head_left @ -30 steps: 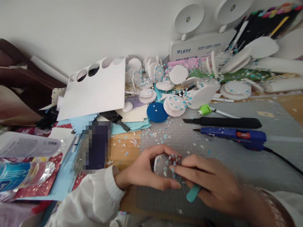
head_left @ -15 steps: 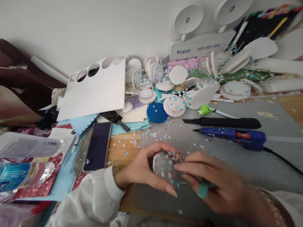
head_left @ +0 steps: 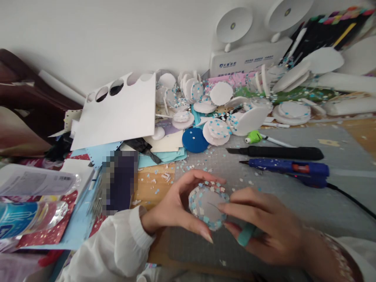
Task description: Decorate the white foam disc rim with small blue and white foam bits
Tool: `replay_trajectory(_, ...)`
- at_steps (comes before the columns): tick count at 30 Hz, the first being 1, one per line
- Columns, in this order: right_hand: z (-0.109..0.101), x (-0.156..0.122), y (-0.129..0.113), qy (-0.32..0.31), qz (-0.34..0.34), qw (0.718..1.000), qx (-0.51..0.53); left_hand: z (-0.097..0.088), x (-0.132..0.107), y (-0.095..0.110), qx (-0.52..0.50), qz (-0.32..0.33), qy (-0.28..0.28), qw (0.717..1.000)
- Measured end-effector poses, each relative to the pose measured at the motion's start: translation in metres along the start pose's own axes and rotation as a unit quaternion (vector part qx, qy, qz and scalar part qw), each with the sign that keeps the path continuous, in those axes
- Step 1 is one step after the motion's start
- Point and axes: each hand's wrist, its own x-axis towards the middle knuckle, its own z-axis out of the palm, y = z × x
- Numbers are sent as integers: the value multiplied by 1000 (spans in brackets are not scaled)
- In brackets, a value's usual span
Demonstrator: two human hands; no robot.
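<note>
My left hand (head_left: pixel 179 211) curves around a small round piece (head_left: pixel 210 199), fingers behind it and thumb along its near side. The piece has a pale, smooth face, and tiny blue and white flower shapes cover its rim. My right hand (head_left: pixel 258 219) grips its right edge, with fingertips on the face and the thumb low at the rim. A thin line shows on the face beside those fingertips. Around one right finger is a teal band (head_left: pixel 246 234). Both hands are above a grey cutting mat (head_left: pixel 199 244). The piece's underside is hidden.
A blue glue gun (head_left: pixel 288 167), a black craft knife (head_left: pixel 284 152) and a blue disc (head_left: pixel 194 140) lie beyond my hands. Several white foam discs (head_left: pixel 221 93) crowd the back. To the left are a white board (head_left: pixel 123 113), a pixelated dark patch (head_left: pixel 120 182) and a bottle (head_left: pixel 32 215).
The round piece has tilted, so its pale face now shows more toward me. My right fingertips have shifted slightly left and down with it. My left hand stays around it.
</note>
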Motion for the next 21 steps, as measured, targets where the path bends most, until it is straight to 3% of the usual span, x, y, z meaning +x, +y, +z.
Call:
replay_trajectory(10, -1, 2, 2, -5, -4, 1000, -15, 1, -3, -3, 66, -2, 33, 997)
replay_trajectory(21, 3, 2, 3, 3, 7, 1000, -18, -2, -2, -6, 55, 0, 76, 996)
